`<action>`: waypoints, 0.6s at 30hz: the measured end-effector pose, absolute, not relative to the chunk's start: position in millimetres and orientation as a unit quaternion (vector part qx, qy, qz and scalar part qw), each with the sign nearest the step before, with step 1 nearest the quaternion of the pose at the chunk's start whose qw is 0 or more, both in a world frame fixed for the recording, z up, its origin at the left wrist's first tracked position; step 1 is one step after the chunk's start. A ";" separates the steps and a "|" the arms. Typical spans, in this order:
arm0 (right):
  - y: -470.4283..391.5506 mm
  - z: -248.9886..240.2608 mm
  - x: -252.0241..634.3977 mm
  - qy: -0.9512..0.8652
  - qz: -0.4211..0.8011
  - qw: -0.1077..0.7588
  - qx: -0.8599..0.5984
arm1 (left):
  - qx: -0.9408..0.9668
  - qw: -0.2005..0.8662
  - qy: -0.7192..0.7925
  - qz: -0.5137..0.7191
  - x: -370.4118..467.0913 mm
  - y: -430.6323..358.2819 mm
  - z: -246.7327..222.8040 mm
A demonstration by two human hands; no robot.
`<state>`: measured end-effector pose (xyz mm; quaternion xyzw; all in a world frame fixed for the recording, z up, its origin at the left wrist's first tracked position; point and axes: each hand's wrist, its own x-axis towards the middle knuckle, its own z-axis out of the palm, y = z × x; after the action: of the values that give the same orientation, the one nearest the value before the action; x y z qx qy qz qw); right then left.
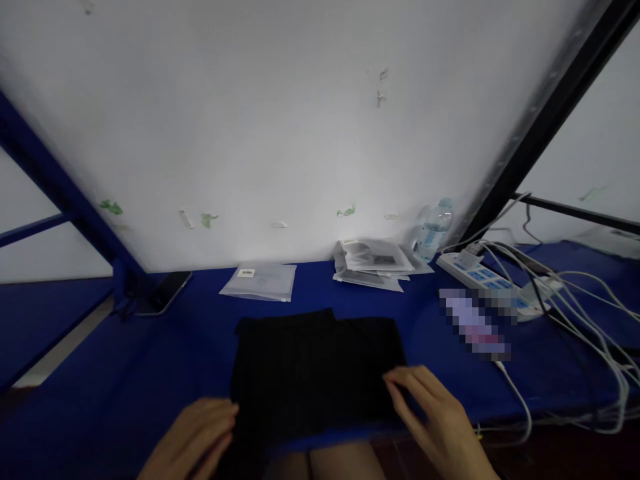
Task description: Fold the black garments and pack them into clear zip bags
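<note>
The right hand (434, 417) pinches the right edge of the black cloth (320, 373), which lies between both hands on the blue table (200, 353); the left hand (195, 437), fingers curled, is at its near left corner, grip unclear; beyond, the clear bag (265, 283) bears a barcode label (246, 273), too small to read

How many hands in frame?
2: the left hand at the left edge of the black cloth, the right hand at its right edge.
</note>
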<state>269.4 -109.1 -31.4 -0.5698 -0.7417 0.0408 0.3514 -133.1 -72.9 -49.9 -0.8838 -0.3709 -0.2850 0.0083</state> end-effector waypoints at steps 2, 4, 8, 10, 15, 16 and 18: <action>-82.1 -24.3 257.5 -0.711 0.051 0.384 -0.587 | -0.850 -0.006 -0.437 -0.293 -130.3 -40.0 -36.4; -52.6 -20.5 243.5 -0.706 0.074 0.385 -0.590 | -0.844 -0.037 -0.470 -0.257 -125.4 -3.9 -27.3; -0.3 -20.4 224.5 -0.722 0.165 0.363 -0.566 | -0.857 -0.102 -0.456 -0.218 -114.8 46.5 -22.1; 22.2 -20.6 222.5 -0.708 0.258 0.378 -0.537 | -0.850 -0.125 -0.461 -0.223 -111.3 58.0 -19.3; 62.0 -14.8 230.1 -0.604 0.358 0.471 -0.534 | -0.763 -0.141 -0.565 -0.282 -106.3 77.5 -6.6; 63.0 -13.0 233.5 -0.602 0.345 0.477 -0.540 | -0.745 -0.132 -0.584 -0.294 -105.0 80.3 -5.6; 55.3 -9.4 243.0 -0.618 0.309 0.462 -0.556 | -0.737 -0.105 -0.591 -0.312 -100.5 80.3 -6.4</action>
<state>243.0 55.3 -9.4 -0.5558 -0.6184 0.3085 0.4621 -100.5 80.3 -6.4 -0.7367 -0.5910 -0.3115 -0.1048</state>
